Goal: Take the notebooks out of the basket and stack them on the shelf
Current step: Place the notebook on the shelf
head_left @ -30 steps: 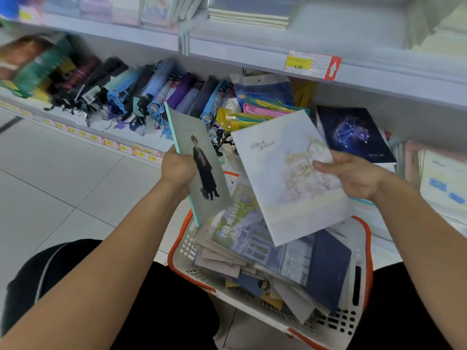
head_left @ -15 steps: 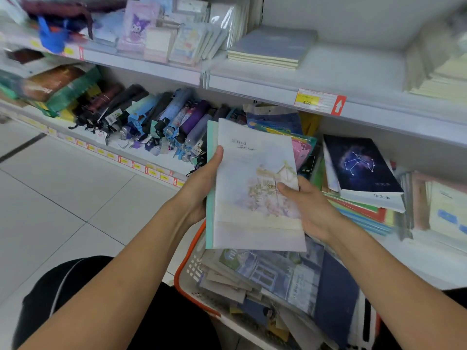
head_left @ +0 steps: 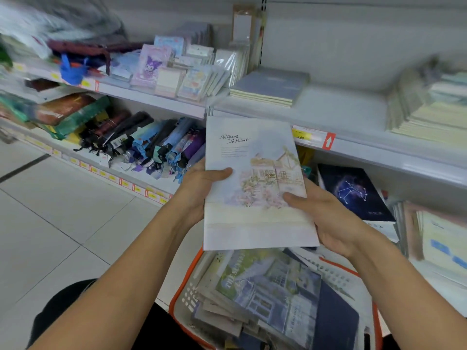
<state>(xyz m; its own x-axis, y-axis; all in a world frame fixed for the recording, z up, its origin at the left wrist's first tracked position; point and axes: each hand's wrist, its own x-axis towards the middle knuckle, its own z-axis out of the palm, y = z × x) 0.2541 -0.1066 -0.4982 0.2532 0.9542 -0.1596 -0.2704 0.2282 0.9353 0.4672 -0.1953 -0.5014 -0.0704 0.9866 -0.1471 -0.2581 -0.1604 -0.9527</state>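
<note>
I hold a pale notebook (head_left: 252, 178) with a watercolour house on its cover upright above the basket. My left hand (head_left: 199, 185) grips its left edge with the thumb across the cover. My right hand (head_left: 326, 218) grips its lower right edge. A second notebook lies hidden behind it. The white basket with an orange rim (head_left: 177, 301) sits on my lap and holds several more notebooks (head_left: 273, 289). The white shelf (head_left: 341, 109) ahead carries a low stack of grey-blue notebooks (head_left: 270, 87).
A dark constellation notebook (head_left: 353, 193) tops a pile on the lower shelf at right. Folded umbrellas (head_left: 151, 142) fill the lower shelf at left. Small notepads (head_left: 177, 72) stand on the upper left shelf. Cream notebook stacks (head_left: 429, 114) sit upper right. A price tag (head_left: 313, 137) marks the shelf edge.
The two notebooks, held apart one second ago, have been brought together into one pile held by both hands. The pile has risen toward the shelf and the view has tilted up.
</note>
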